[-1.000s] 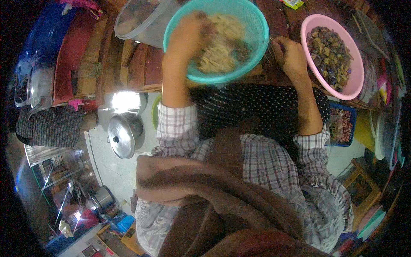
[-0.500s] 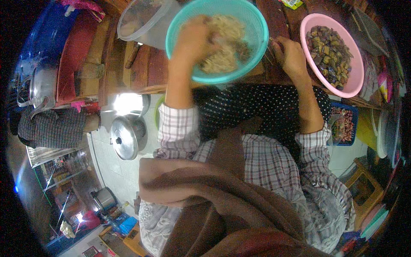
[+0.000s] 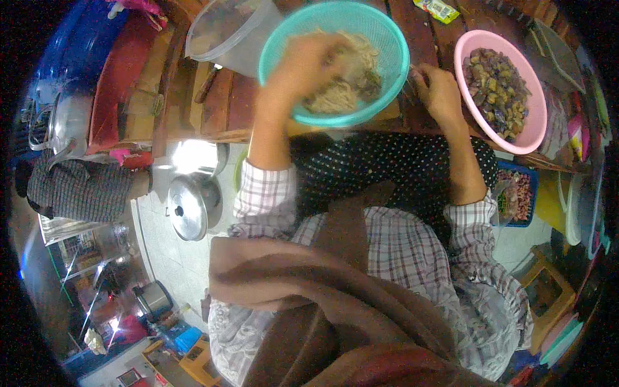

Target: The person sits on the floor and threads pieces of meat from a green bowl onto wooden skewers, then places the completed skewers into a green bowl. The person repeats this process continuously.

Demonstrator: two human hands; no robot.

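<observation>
Over a turquoise mesh basket (image 3: 401,77), my left hand (image 3: 308,68) reaches down into pale, stringy shredded food (image 3: 335,98). Motion smears its fingers, so their grip does not show. A darker clump lies at the right side of that food. My right hand (image 3: 440,93) is curled just outside the basket's right rim, thumb and fingers drawn together. Something thin and greyish shows at its fingertips, too faint to name. To its right stands a pink bowl (image 3: 540,132) of chopped dark purple and greenish pieces (image 3: 496,90).
A clear plastic tub (image 3: 225,32) stands left of the basket, with a knife (image 3: 206,84) near it on the wooden table (image 3: 235,103). A green-yellow packet (image 3: 437,9) lies at the back. Lidded metal pots (image 3: 187,206) stand on the floor, and a blue crate (image 3: 534,193) sits below right.
My left hand has shifted slightly right within the basket, over the shredded food. My right hand stays beside the rim. The whole view has shifted a little.
</observation>
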